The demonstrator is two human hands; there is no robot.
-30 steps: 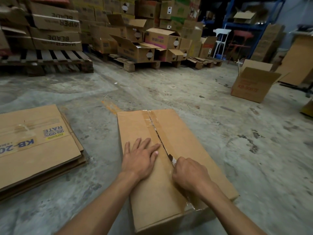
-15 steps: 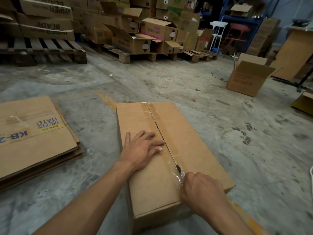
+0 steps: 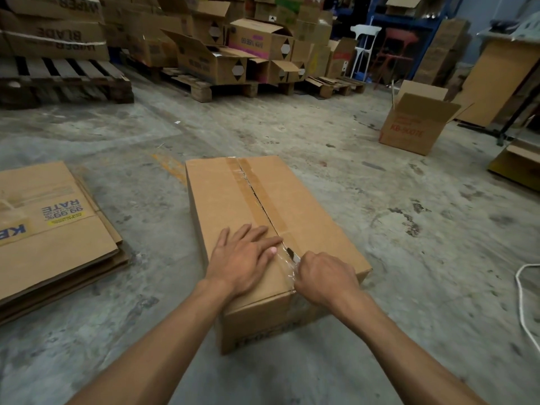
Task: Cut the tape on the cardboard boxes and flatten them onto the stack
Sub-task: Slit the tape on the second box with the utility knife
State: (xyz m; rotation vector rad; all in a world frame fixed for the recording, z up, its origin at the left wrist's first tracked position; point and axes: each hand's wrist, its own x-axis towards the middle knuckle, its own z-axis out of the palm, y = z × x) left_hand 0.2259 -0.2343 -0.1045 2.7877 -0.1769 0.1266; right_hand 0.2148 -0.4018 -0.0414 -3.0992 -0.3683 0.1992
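A: How many boxes are you working on?

B: 1 brown cardboard box (image 3: 263, 229) on the rough grey floor (image 3: 380, 229), its long side pointing away from you. Shiny tape (image 3: 257, 197) runs down its top, split open.

A: And your 2 hands?

B: Your left hand (image 3: 242, 258) lies flat on top. Your right hand (image 3: 324, 279) grips a knife (image 3: 292, 254) at the tape. 1 flat stack (image 3: 52, 235) sits left.

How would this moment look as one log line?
step: cutting tape | left hand: flat on box | right hand: grips knife | seam: mostly slit
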